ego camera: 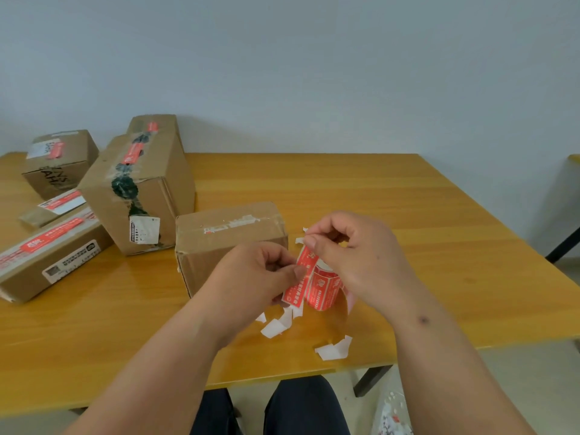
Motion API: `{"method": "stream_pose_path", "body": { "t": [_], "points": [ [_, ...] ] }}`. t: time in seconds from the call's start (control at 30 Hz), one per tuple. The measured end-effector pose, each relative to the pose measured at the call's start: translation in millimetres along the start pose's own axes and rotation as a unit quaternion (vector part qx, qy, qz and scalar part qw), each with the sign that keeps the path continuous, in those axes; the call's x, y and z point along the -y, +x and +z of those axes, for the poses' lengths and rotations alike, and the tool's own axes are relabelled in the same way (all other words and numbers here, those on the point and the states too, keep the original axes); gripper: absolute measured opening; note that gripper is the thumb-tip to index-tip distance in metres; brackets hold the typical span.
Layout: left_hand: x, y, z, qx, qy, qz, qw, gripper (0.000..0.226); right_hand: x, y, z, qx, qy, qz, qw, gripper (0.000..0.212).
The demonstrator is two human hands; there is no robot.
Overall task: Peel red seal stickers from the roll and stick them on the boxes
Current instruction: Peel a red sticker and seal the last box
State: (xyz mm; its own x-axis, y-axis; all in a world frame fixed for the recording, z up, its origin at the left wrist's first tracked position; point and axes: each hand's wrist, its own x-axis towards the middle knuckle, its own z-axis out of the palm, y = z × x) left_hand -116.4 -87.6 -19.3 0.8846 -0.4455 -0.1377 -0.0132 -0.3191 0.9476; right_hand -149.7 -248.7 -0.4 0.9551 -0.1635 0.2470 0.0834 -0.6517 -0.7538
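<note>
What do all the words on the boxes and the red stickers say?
Far-left box: dark handwriting, partly legible, maybe "BAHA"; not sure.
Red seals on the boxes, such as the one on the long box: white print, too blurred.
Sticker roll: white characters, too blurred.
White labels, such as the one on the tall box: print and codes too small.

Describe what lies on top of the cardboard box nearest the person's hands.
The brown cardboard box nearest the hands carries only torn white tape remnants along its top seam, with no red seal sticker visible. Its near right corner is hidden behind the left hand.
</note>
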Motion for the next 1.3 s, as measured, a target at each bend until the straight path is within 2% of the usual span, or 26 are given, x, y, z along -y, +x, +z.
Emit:
{"method": "stream_pose_path", "body": {
  "t": [0.13, 0.23, 0.37, 0.5, 0.73, 0.9, 1.0, 1.1, 1.13, 1.2, 1.27, 1.3],
  "points": [
    [8, -3, -12, 0.002, -0.07, -0.007, 0.998, 0.023, 5, -1, 6, -0.039, 0.049, 0.023, 0.998, 0.019],
    [12, -7, -21, 0.016, -0.114, -0.007, 0.993, 0.032, 7, -1, 13, -0.07, 0.069, 0.041, 0.994, 0.018],
    [15, -15, -31, 0.027, -0.158, -0.015, 0.987, 0.027, 9, -1, 17, -0.102, 0.096, 0.057, 0.989, 0.015],
    [19, -20, -39, 0.023, -0.181, -0.025, 0.983, 0.009, 11, -1, 20, -0.102, 0.094, 0.065, 0.988, 0.013],
    [20, -27, -46, 0.004, -0.185, -0.029, 0.982, 0.025, 17, -1, 27, -0.085, 0.079, 0.07, 0.991, 0.009],
    [20, -28, -49, -0.017, -0.194, -0.031, 0.98, 0.019, 19, -2, 28, -0.075, 0.101, 0.071, 0.99, 0.008],
    [22, -28, -50, -0.049, -0.15, -0.03, 0.987, 0.019, 21, -4, 27, -0.059, 0.135, 0.076, 0.986, 0.014],
    [21, -28, -50, -0.104, -0.038, -0.014, 0.994, 0.022, 22, -6, 25, -0.034, 0.155, 0.077, 0.984, 0.02],
    [19, -29, -49, -0.136, 0.025, 0.004, 0.99, 0.02, 22, -6, 25, -0.033, 0.16, 0.076, 0.984, 0.021],
    [12, -32, -46, -0.221, 0.148, 0.085, 0.96, 0.009, 23, -5, 25, -0.037, 0.176, 0.077, 0.981, 0.022],
    [4, -33, -43, -0.261, 0.174, 0.165, 0.935, 0.023, 26, -5, 27, -0.036, 0.187, 0.077, 0.979, 0.023],
    [0, -32, -41, -0.252, 0.148, 0.176, 0.94, 0.028, 26, -5, 28, -0.034, 0.19, 0.073, 0.978, 0.023]
  ]
}}
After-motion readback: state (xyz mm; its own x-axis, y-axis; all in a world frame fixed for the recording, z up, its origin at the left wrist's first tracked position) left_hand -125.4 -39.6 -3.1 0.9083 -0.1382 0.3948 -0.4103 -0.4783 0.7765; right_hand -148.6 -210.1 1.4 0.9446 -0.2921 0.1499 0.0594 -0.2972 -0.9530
